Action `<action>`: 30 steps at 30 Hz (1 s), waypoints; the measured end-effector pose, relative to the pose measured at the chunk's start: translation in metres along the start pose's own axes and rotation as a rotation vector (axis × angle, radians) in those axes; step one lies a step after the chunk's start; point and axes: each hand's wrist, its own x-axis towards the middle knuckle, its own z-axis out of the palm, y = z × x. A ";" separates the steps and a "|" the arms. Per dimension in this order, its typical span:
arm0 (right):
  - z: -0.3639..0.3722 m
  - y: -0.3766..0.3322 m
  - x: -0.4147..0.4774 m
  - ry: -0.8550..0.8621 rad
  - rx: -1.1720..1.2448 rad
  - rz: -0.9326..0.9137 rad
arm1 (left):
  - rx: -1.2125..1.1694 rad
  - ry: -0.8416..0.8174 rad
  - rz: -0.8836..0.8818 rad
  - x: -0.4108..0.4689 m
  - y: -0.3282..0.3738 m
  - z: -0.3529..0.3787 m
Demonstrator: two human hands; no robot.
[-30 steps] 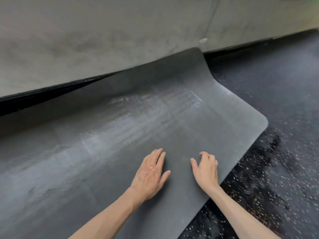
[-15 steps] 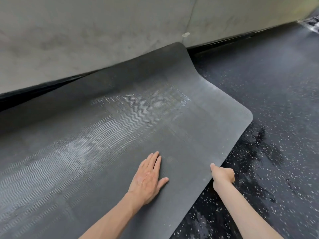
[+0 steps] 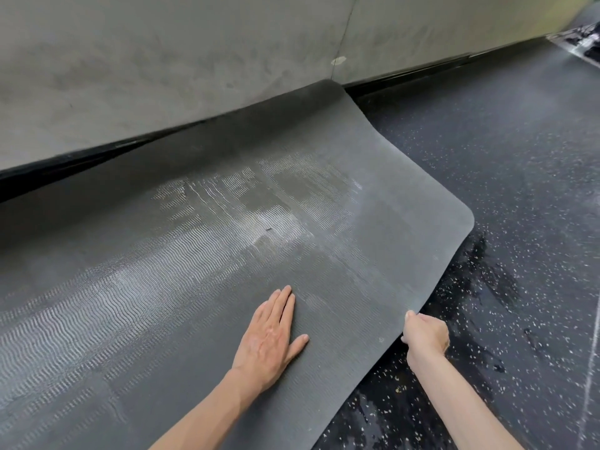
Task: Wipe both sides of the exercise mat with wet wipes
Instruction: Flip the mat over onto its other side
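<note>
Sliding off the top of the exercise mat (image 3: 227, 261), the right hand (image 3: 425, 336) is now sitting at the mat's near edge, where a second ago it was lying on the surface beside the other hand. Its fingers are curling round that edge and pinching it, with the thumb on top, and the edge is lifting slightly off the floor (image 3: 526, 206) there. The left hand (image 3: 271, 341) is staying where it was, pressing flat on the mat with its fingers straight and close together and the thumb spread out to the side.

The dark grey mat is lying unrolled on the floor alongside the wall (image 3: 162, 60), its wavy ribbed side facing up. Damp streaks (image 3: 259, 203) are shining across its middle. Its far corner (image 3: 328, 92) is curling up against the black skirting strip (image 3: 97, 155) at the foot of the wall.

The floor is black rubber with pale speckles, and a wet patch (image 3: 474, 280) is darkening it just beside the mat's right end. The wall is a mottled grey with a thin vertical seam running down it.
</note>
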 end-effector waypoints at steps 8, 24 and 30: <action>-0.020 0.028 -0.011 0.004 0.001 0.054 | -0.023 -0.073 0.057 -0.015 0.007 0.010; 0.016 -0.007 -0.040 -0.172 -0.326 -0.529 | -0.059 0.005 -0.054 -0.031 -0.035 -0.034; 0.121 -0.049 -0.180 -0.568 -0.363 -1.149 | 0.020 0.112 -0.246 -0.109 -0.113 -0.070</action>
